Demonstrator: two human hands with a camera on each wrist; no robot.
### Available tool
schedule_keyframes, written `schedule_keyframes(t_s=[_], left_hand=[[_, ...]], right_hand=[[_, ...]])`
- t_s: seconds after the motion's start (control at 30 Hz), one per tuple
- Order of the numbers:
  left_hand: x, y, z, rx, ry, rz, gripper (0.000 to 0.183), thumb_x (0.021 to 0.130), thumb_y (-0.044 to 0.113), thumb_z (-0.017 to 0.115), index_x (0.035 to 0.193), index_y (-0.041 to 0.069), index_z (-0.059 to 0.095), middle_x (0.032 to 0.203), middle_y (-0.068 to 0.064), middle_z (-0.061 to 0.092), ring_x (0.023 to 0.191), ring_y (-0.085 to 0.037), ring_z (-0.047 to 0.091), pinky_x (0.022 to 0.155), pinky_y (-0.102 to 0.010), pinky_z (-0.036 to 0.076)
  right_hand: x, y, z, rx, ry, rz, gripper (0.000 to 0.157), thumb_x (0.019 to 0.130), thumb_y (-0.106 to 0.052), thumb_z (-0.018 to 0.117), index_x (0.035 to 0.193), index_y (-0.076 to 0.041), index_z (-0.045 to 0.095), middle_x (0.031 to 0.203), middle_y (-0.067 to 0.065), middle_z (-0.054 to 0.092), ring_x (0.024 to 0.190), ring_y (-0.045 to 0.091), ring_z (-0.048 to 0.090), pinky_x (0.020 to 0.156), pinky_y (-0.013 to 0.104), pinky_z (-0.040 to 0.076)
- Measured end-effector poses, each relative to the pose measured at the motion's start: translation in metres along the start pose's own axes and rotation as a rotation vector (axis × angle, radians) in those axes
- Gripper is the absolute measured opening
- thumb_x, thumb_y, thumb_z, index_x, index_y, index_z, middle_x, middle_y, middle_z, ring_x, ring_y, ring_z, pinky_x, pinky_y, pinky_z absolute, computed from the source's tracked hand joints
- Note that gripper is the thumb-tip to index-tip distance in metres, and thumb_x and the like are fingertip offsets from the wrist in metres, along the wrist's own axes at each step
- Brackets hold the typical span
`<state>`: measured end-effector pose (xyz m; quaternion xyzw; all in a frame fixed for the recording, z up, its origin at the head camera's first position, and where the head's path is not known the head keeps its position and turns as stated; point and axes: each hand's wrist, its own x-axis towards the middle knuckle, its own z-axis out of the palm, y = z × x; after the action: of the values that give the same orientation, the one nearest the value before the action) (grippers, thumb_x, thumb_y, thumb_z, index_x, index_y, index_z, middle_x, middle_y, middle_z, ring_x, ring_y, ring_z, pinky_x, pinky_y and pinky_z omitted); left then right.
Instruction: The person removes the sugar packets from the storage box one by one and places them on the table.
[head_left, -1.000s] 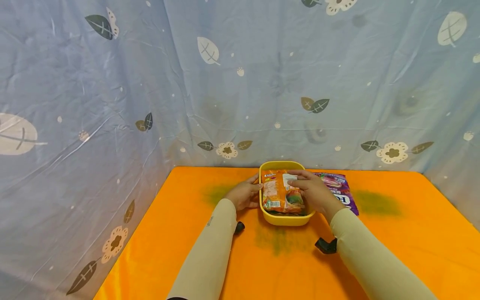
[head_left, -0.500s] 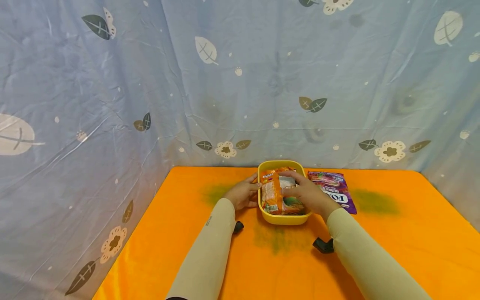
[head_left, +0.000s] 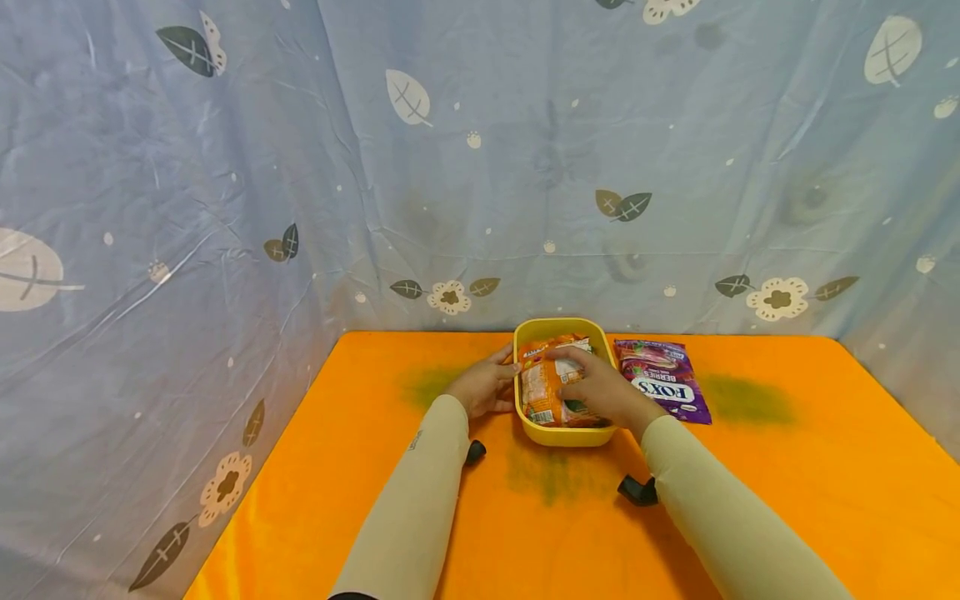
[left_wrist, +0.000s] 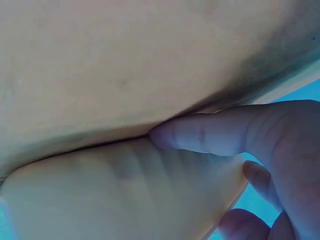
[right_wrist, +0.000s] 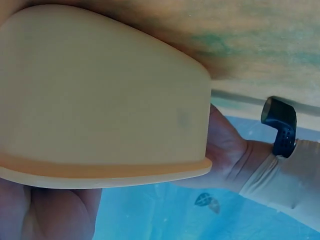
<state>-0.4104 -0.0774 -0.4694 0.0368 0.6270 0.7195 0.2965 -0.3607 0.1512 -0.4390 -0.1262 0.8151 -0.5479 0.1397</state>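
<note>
A yellow plastic tub (head_left: 572,437) stands on the orange cloth, with an orange snack packet (head_left: 538,385) lying inside it. My left hand (head_left: 486,387) rests against the tub's left wall, its thumb by the rim; the left wrist view shows one straight finger (left_wrist: 200,134) along the wall's base. My right hand (head_left: 603,390) reaches in over the right rim, fingers spread on the packet and covering part of it. In the right wrist view this hand (right_wrist: 50,215) shows beyond the tub's rim.
Just right of the tub lies a purple packet (head_left: 663,379) marked FOX'S and BERRIES. Black camera mounts (head_left: 637,490) stick out from both wrists. A blue patterned curtain (head_left: 480,167) hangs behind and beside the orange table (head_left: 555,533).
My right hand has moved a little left over the orange packet, which sits lower in the tub now. More of the purple packet shows. The left hand stays at the tub.
</note>
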Motion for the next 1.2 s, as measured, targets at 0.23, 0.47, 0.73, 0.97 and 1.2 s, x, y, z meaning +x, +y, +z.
schedule_keyframes(t_s=[0.23, 0.47, 0.73, 0.97, 1.2], left_hand=[[-0.0020, 0.0016, 0.0016, 0.000, 0.000, -0.001, 0.059, 0.100, 0.025, 0.051, 0.151, 0.040, 0.026, 0.132, -0.002, 0.052, 0.114, -0.024, 0.055, 0.079, -0.048, 0.051], [-0.0021, 0.0021, 0.0019, -0.004, 0.001, -0.010, 0.059, 0.100, 0.026, 0.053, 0.150, 0.041, 0.026, 0.133, -0.003, 0.052, 0.114, -0.024, 0.055, 0.080, -0.047, 0.050], [-0.0004, 0.0019, 0.0014, -0.017, -0.012, -0.013, 0.058, 0.099, 0.026, 0.053, 0.149, 0.043, 0.028, 0.131, -0.006, 0.054, 0.114, -0.024, 0.055, 0.081, -0.048, 0.050], [0.0010, 0.0014, 0.0011, -0.029, -0.007, -0.011, 0.057, 0.099, 0.025, 0.054, 0.148, 0.044, 0.031, 0.129, -0.007, 0.056, 0.114, -0.024, 0.056, 0.080, -0.048, 0.050], [0.0009, 0.0010, 0.0007, -0.037, 0.001, -0.009, 0.058, 0.097, 0.026, 0.057, 0.147, 0.044, 0.032, 0.128, -0.007, 0.056, 0.113, -0.024, 0.056, 0.080, -0.048, 0.050]], right_hand=[[-0.0022, 0.0008, 0.0019, -0.037, 0.021, -0.024, 0.053, 0.091, -0.009, 0.065, 0.138, -0.027, 0.049, 0.148, 0.001, 0.033, 0.077, 0.029, 0.060, 0.067, 0.039, 0.050], [-0.0036, 0.0024, 0.0014, -0.047, 0.047, -0.033, 0.050, 0.092, -0.011, 0.065, 0.136, -0.031, 0.051, 0.145, -0.001, 0.036, 0.060, 0.025, 0.053, 0.061, 0.038, 0.050], [-0.0064, 0.0004, 0.0015, -0.024, 0.070, -0.032, 0.049, 0.092, -0.010, 0.065, 0.134, -0.032, 0.053, 0.143, -0.001, 0.039, 0.054, 0.023, 0.050, 0.056, 0.037, 0.049], [-0.0077, 0.0005, 0.0009, -0.004, 0.078, -0.028, 0.048, 0.092, -0.011, 0.065, 0.133, -0.033, 0.053, 0.143, -0.001, 0.039, 0.055, 0.023, 0.051, 0.058, 0.038, 0.050], [-0.0100, -0.0007, 0.0002, 0.031, 0.080, -0.035, 0.047, 0.093, -0.014, 0.065, 0.134, -0.033, 0.053, 0.142, 0.000, 0.041, 0.058, 0.027, 0.053, 0.053, 0.038, 0.048]])
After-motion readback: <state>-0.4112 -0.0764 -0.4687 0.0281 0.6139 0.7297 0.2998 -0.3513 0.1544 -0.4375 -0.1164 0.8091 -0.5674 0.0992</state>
